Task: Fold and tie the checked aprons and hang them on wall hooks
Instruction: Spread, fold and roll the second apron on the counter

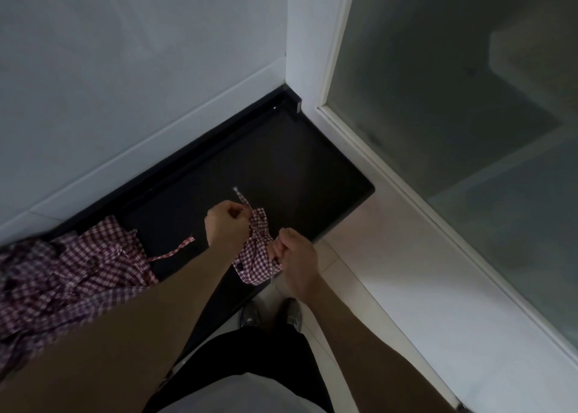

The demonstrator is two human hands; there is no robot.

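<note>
Dim light, view down from the head camera. A dark counter (281,168) ran along a pale wall (125,53) and ended at its far right corner against a white frame (308,53) with frosted glass (453,100) beside it. Over the counter's near right edge, both hands worked a bundled checked apron (255,256), red-and-white check, bunched small and held just off the surface, partly overhanging the edge. Left hand (226,225) had fingers curled, pinching a strap (244,201) of that bundle; the strap's free end stuck up and away toward the wall. Right hand (297,254) was closed in a fist around the bundle's near side, gripping the cloth, with a thin strap end trailing below the knuckles. Hands were close together, the bundle between them. A loose heap of checked aprons (72,272) lay at the counter's left end, against the wall side and spilling toward the near edge; one loose tie (175,250) from the heap snaked right across the dark surface, stopping short of the left forearm. Below the counter edge, pale floor tiles (391,287), two dark shoes (272,315), dark trousers.
</note>
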